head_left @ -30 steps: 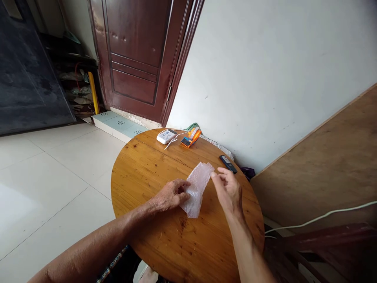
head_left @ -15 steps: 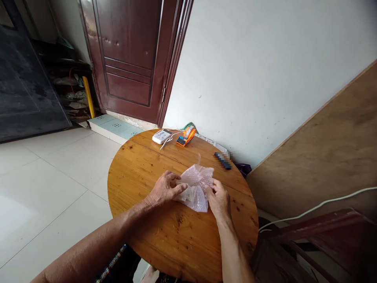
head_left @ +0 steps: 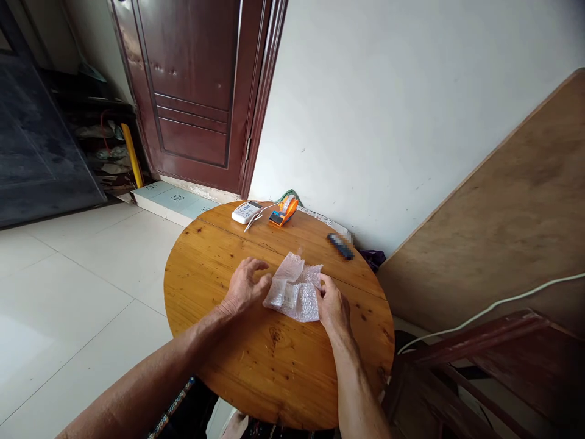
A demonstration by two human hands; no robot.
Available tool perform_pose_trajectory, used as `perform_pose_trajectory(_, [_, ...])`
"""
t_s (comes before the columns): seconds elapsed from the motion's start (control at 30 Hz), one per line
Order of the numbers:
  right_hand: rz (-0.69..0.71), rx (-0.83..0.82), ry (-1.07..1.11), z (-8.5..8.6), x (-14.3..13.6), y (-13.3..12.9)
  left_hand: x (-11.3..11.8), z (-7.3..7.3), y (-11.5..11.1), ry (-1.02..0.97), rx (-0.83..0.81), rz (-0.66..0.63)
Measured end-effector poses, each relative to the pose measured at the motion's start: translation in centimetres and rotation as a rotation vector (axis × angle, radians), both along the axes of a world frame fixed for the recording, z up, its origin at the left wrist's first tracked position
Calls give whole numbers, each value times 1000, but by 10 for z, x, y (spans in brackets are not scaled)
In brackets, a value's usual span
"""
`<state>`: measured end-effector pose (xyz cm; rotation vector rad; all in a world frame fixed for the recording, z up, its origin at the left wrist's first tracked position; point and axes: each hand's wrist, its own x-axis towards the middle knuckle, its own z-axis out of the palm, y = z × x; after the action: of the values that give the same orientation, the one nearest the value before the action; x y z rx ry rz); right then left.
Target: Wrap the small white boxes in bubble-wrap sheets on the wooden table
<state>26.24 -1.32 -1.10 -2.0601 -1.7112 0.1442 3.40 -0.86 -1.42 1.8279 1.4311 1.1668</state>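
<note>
A crumpled sheet of clear bubble wrap (head_left: pixel 307 302) lies on the round wooden table (head_left: pixel 274 378). Through its left part shows a small pale flat object (head_left: pixel 287 295), too blurred to name. My right hand (head_left: pixel 333 302) pinches the wrap's right edge between thumb and fingers. Just off the wrap's left side, my left hand (head_left: pixel 247 283) hovers low over the wood, fingers curved and apart, with nothing in it.
Toward the table's back stand an orange tape dispenser (head_left: pixel 284 210) and a white box-shaped device (head_left: pixel 247 212) with a white cable. A dark, pixelated oblong object (head_left: pixel 340 246) lies at the back right. The wall (head_left: pixel 365 122) rises behind the table.
My left hand has let go of the wrap and drawn back to the left. The wrap's upper flaps have settled lower and flatter. The right hand keeps its edge.
</note>
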Motion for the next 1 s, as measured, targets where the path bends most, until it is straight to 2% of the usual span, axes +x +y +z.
perform_pose_trajectory(0.1, [22, 26, 26, -2, -2, -1, 5, 4, -13, 159, 296, -349])
perform_pose_trajectory(0.17, [35, 19, 31, -3, -2, -1, 10, 5, -20, 261, 351, -512])
perform_pose_trajectory(0.2, [39, 17, 26, -3, -3, -1, 11, 4, -21, 301, 342, -530])
perform_pose_trajectory(0.27, [27, 30, 2, -2, -2, -1, 12, 2, -19, 373, 282, -440])
perform_pose_trajectory(0.4, [-40, 39, -46, 0, 1, -1, 2, -4, -7, 517, 140, -114])
perform_pose_trajectory(0.47, [-45, 23, -49, 1, 2, 0, -5, -6, -3, 546, 113, -7])
perform_pose_trajectory(0.57, [-32, 25, -69, 0, 4, 0, -10, -9, 0, 546, 102, 81])
perform_pose_trajectory(0.7, [-46, -1, -91, -1, 6, 0, -10, -11, 2, 537, 94, 137])
perform_pose_trajectory(0.8, [-63, 50, -74, -1, 8, -1, -9, -10, 2, 476, 174, 80])
perform_pose_trajectory(0.87, [-48, 196, -31, 1, 7, -2, -9, -9, 2, 421, 238, -62])
perform_pose_trajectory(0.93, [25, 360, 71, 3, 3, -5, -7, -9, 2, 379, 267, -221])
perform_pose_trajectory(1.0, [157, 427, 207, 6, -1, -7, -6, -11, 1, 360, 257, -309])
